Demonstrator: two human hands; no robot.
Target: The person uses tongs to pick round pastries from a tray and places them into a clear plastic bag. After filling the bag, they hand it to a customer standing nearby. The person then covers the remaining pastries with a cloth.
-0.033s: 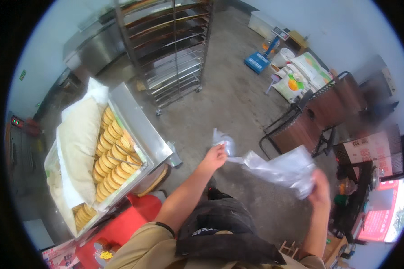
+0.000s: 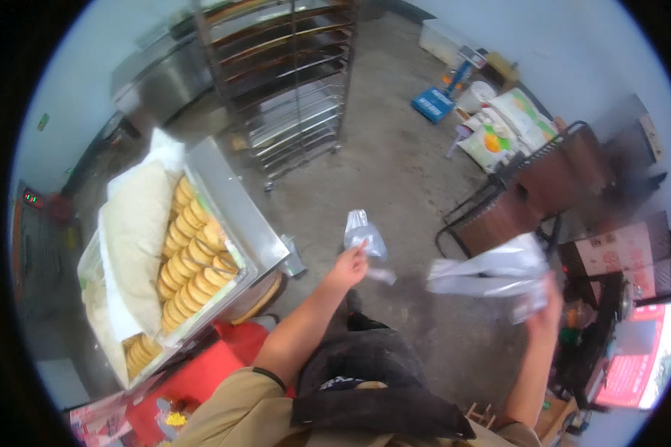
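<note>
Tray of biscuits (image 2: 194, 261) left, rack (image 2: 291, 82) ahead, chairs (image 2: 529, 194) right.

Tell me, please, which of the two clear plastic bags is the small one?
The small clear bag pinched in the left hand; the bag in the right hand is the large bag, spread wide and blurred.

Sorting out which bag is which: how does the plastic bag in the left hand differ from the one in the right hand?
The bag in the left hand, a small clear plastic bag, is bunched and stands up from the fingertips. The bag in the right hand, a large clear plastic bag, is much bigger, stretches sideways and looks motion-blurred. Both are thin, see-through plastic, held over the concrete floor.
</note>
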